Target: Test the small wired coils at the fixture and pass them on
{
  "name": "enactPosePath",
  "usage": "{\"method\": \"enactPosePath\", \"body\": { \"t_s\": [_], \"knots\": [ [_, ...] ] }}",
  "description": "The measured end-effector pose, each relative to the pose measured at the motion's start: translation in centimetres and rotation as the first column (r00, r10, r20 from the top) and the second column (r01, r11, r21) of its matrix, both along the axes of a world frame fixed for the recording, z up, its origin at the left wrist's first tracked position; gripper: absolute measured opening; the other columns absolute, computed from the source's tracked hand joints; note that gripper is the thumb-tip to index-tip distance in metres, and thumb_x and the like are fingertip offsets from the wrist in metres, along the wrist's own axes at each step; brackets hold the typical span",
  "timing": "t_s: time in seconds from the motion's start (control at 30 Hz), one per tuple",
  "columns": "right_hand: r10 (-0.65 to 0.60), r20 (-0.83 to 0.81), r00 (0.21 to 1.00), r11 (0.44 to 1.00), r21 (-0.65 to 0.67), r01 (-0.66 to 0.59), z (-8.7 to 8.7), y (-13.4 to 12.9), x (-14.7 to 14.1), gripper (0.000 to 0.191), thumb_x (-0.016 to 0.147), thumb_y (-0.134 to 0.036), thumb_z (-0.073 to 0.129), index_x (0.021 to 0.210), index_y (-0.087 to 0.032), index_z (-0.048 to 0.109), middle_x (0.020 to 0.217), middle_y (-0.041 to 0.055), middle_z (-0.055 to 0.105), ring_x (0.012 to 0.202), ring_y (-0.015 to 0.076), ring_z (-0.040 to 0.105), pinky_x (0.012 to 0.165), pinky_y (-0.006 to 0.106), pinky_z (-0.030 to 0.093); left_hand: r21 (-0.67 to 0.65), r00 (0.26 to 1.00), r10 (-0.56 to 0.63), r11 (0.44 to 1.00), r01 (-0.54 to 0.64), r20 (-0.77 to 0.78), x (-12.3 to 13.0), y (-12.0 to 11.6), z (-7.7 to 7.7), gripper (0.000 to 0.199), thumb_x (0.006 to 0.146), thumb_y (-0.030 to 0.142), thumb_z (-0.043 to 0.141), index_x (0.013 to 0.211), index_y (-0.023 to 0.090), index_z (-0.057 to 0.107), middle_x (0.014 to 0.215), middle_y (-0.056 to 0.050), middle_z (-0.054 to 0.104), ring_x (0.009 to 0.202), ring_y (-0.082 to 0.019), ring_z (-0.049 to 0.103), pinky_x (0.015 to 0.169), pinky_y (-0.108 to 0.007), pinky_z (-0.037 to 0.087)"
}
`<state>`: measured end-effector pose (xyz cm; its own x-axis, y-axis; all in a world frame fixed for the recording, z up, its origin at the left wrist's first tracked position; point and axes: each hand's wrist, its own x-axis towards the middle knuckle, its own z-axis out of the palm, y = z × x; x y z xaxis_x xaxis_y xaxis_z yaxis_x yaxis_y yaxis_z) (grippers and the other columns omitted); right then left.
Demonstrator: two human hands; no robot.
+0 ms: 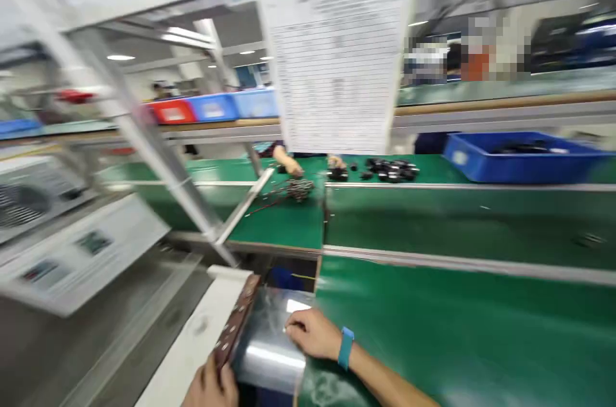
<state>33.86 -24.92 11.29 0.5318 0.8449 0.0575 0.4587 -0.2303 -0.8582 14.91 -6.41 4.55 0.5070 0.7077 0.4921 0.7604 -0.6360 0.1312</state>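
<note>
At the bottom, my left hand (pixel 212 388) has its fingers bent over the near end of a long brown strip (pixel 235 323) with several shiny metal dots along it. The strip lies along the edge of a pale board (pixel 197 330). To its right is a glossy, clear-looking sheet (pixel 274 343) reflecting the lights. My right hand (pixel 312 333), with a teal wristband (pixel 345 348), is over the sheet's right side. Its thumb and fingers are curled together. A tiny pale spot shows at the fingertips, too small to name.
A green work surface (pixel 457 330) spreads to the right. Across the conveyor, another person's hands (pixel 291 166) are by a tangle of metal parts (pixel 299 189) and black parts (pixel 392 169). A blue bin (pixel 524 163) stands far right. A paper sheet (pixel 337 47) hangs ahead; a metal post (pixel 158 156) slants left.
</note>
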Motion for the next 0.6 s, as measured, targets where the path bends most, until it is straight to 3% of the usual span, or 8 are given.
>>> {"method": "enactPosePath", "body": {
  "t_s": [0.1,0.27,0.4,0.6],
  "knots": [
    [0.031,-0.02,0.999,0.997,0.07,-0.03,-1.5,5.3,-1.3,0.025,0.089,-0.026,0.05,0.077,-0.017,0.069,0.069,0.0011,0.067,0.065,0.0131,0.056,0.059,0.021,0.034,0.061,0.99,0.052,0.997,-0.044,-0.129,-1.1,-0.9,1.1,0.038,0.097,0.031,0.04,0.126,0.015,0.06,0.114,-0.012,0.068,0.094,-0.027,0.065,0.079,-0.04,0.05],
    [-0.01,0.018,1.0,0.993,0.12,0.007,-3.7,10.7,-4.4,0.051,0.095,-0.051,0.042,0.058,-0.018,0.052,0.053,-0.0013,0.05,0.054,0.012,0.044,0.053,0.024,0.026,0.045,0.989,0.094,0.995,-0.089,-0.112,-1.0,-1.3,1.9,0.036,0.096,0.026,0.045,0.127,0.015,0.06,0.119,-0.012,0.068,0.108,-0.025,0.061,0.092,-0.039,0.045],
    [-0.035,0.098,0.995,0.993,0.114,0.024,-4.3,11.3,-5.6,0.059,0.094,-0.06,0.04,0.051,-0.019,0.044,0.047,-0.0024,0.041,0.049,0.011,0.036,0.051,0.026,0.022,-0.065,0.992,0.11,0.991,-0.114,-0.066,-1.1,-1.7,2.2,0.04,0.094,0.028,0.049,0.132,0.018,0.057,0.124,-0.011,0.065,0.114,-0.026,0.058,0.099,-0.042,0.043],
    [0.072,0.069,0.995,0.992,0.096,-0.079,-4.1,10.2,-5.4,0.062,0.094,-0.061,0.038,0.048,-0.02,0.039,0.045,-0.0026,0.036,0.05,0.011,0.032,0.052,0.026,0.026,-0.211,0.986,0.162,0.963,-0.164,-0.028,-0.8,-1.9,2.5,0.044,0.094,0.03,0.046,0.136,0.02,0.053,0.125,-0.012,0.064,0.116,-0.027,0.056,0.103,-0.047,0.041]
  ]
}}
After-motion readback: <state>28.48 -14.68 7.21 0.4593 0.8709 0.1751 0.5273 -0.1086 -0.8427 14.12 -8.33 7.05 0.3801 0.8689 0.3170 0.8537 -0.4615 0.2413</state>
